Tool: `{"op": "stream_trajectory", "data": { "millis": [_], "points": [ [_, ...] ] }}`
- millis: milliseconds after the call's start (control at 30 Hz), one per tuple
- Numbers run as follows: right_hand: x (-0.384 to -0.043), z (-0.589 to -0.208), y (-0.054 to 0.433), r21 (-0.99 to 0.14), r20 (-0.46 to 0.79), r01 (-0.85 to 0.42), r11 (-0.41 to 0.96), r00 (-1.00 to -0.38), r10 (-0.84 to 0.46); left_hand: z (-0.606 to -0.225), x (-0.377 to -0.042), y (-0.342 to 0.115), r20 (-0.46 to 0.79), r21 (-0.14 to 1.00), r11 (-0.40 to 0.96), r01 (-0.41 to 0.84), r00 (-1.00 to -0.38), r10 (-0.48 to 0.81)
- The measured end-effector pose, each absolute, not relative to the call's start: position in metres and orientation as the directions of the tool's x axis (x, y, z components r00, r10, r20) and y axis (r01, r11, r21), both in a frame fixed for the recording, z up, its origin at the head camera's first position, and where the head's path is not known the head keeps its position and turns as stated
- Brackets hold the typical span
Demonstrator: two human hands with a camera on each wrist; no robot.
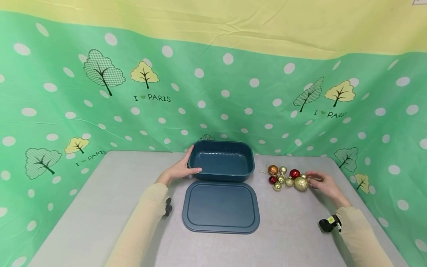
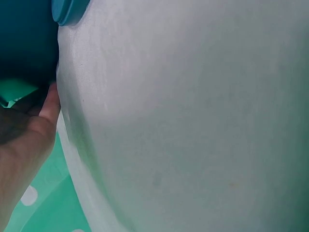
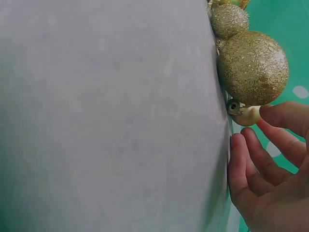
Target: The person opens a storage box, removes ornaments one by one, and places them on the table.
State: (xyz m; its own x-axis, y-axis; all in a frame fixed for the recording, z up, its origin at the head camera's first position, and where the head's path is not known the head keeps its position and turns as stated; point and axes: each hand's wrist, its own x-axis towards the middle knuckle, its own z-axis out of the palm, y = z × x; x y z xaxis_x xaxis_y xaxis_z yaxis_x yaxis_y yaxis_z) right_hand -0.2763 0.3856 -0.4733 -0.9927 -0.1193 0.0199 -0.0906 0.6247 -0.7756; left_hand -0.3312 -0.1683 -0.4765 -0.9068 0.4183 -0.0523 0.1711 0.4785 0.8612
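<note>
A dark blue rectangular container stands uncovered at the back of the table. My left hand grips its left end, thumb at the front corner and fingers along the side. In the left wrist view, that hand is partly cut off beside the container wall. The flat blue lid lies in front of the container. On the right, my right hand pinches a small gold bauble between thumb and index finger. A large glittery gold bauble sits right beside it.
Several small baubles cluster right of the container, among them an orange one and a shiny red one. A green polka-dot curtain hangs behind the grey table.
</note>
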Motion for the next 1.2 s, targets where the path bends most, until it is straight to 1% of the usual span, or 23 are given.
{"op": "stream_trajectory", "data": {
  "millis": [200, 333, 400, 533, 600, 833, 1033, 1200],
  "points": [
    [-0.273, -0.473, 0.387, -0.795, 0.002, -0.063, 0.603, -0.995, -0.101, -0.477, -0.331, -0.169, -0.056, 0.862, 0.479, 0.166, -0.908, 0.414],
    [-0.271, -0.471, 0.388, -0.803, -0.005, -0.035, 0.595, -0.998, -0.065, -0.477, -0.330, -0.169, -0.067, 0.863, 0.481, 0.153, -0.910, 0.410],
    [-0.269, -0.470, 0.388, -0.803, 0.004, -0.043, 0.594, -0.998, -0.067, -0.476, -0.330, -0.169, -0.071, 0.862, 0.484, 0.150, -0.910, 0.408],
    [-0.265, -0.467, 0.388, -0.792, 0.046, -0.094, 0.603, -0.995, -0.094, -0.476, -0.331, -0.168, -0.071, 0.857, 0.492, 0.155, -0.910, 0.409],
    [-0.263, -0.465, 0.387, -0.771, 0.067, -0.130, 0.623, -0.990, -0.124, -0.476, -0.331, -0.168, -0.069, 0.854, 0.496, 0.158, -0.910, 0.409],
    [-0.255, -0.459, 0.379, -0.705, 0.143, -0.211, 0.677, -0.977, -0.155, -0.478, -0.332, -0.169, -0.062, 0.844, 0.515, 0.153, -0.925, 0.376],
    [-0.251, -0.458, 0.370, -0.635, 0.238, -0.326, 0.700, -0.945, -0.224, -0.480, -0.331, -0.172, -0.012, 0.808, 0.551, 0.207, -0.930, 0.368],
    [-0.250, -0.461, 0.368, -0.573, 0.289, -0.397, 0.717, -0.917, -0.276, -0.483, -0.326, -0.178, 0.031, 0.825, 0.512, 0.238, -0.925, 0.380]
  ]
}}
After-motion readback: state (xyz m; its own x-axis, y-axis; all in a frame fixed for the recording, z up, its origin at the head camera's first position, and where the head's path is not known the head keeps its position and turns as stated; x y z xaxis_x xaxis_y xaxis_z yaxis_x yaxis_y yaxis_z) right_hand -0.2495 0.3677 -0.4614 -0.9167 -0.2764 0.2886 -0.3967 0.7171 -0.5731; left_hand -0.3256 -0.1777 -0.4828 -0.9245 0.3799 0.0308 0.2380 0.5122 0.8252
